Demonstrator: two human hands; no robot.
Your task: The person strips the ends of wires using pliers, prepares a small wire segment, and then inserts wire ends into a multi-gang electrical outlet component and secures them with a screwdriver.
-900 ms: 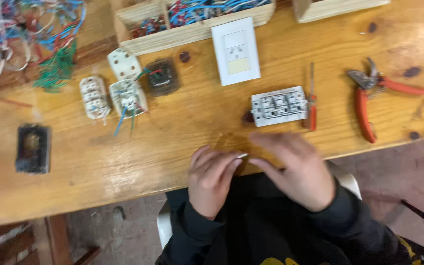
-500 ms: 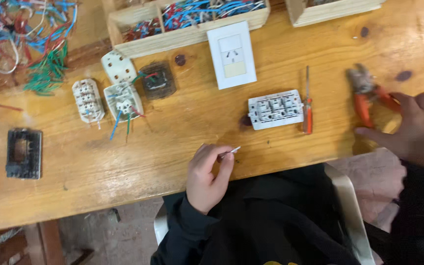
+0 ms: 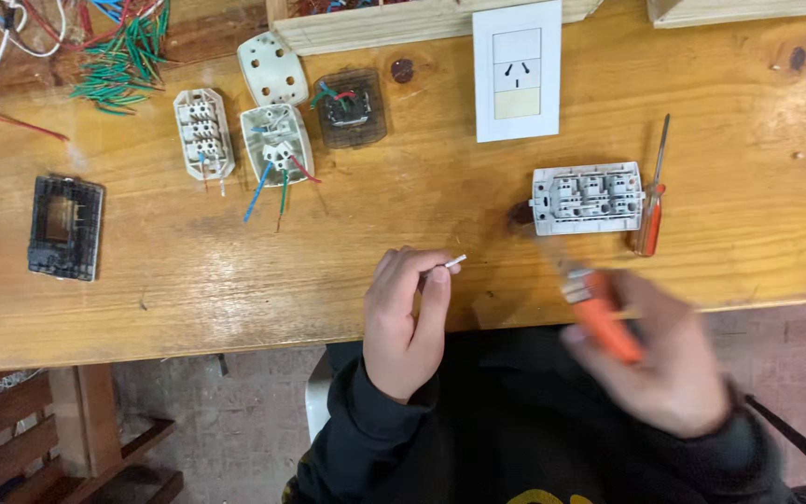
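Note:
My left hand (image 3: 408,313) rests at the front edge of the wooden table (image 3: 188,271) and pinches a short white piece of wire (image 3: 451,263) between thumb and fingers. My right hand (image 3: 660,359), blurred by motion, grips orange-handled pliers (image 3: 599,322) just right of it, below the table edge. A white socket module (image 3: 587,198), its back side up, lies on the table just beyond both hands. Beside the module lies a screwdriver (image 3: 650,210) with an orange handle.
A white wall plate (image 3: 518,70) lies farther back. Several opened socket parts (image 3: 272,140) with coloured wires sit at the back left, with a black frame (image 3: 65,227) at the far left. Loose green wires (image 3: 118,65) and wooden trays (image 3: 403,23) line the back edge.
My right hand left the wire, reached right to the pliers on the table, and has come back toward my left hand with them. My left hand still pinches the wire.

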